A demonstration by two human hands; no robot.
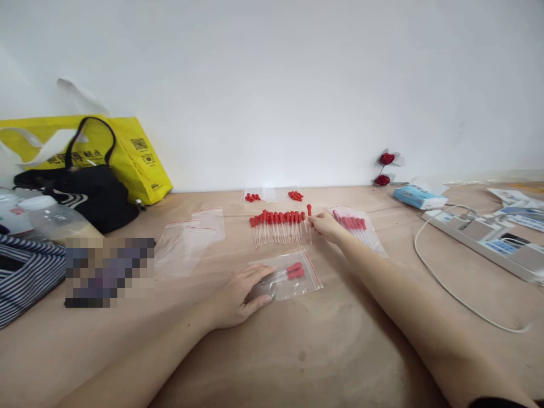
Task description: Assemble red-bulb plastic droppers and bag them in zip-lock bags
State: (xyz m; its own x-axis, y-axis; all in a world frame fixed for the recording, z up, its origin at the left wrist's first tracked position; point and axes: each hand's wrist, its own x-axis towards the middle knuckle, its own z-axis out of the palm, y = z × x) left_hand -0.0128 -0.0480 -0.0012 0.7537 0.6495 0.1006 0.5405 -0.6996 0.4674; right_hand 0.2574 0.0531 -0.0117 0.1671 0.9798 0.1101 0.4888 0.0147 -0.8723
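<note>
My left hand (250, 292) grips the closed end of a clear zip-lock bag (312, 277), fingers over its far side and thumb at the near side. Inside that bag lie two droppers (295, 271) with red rubber bulbs. Farther out, my right hand (325, 224) pinches one dropper (309, 210) by its clear tube, its red bulb standing above the fingertips. Just left of it, a row of droppers (278, 218) lies side by side on the table, bulbs away from me. Another zip-lock bag (374, 241) holding several droppers is beyond my right wrist.
Flat clear bags (182, 243) lie at left; small bags of red bulbs (296, 196) lie near the wall. Yellow tote (148, 170), black bag (102, 192) and bottle (59, 221) crowd the left. Right are tissues (419, 196), a power strip (484, 241) and its cable (450, 300).
</note>
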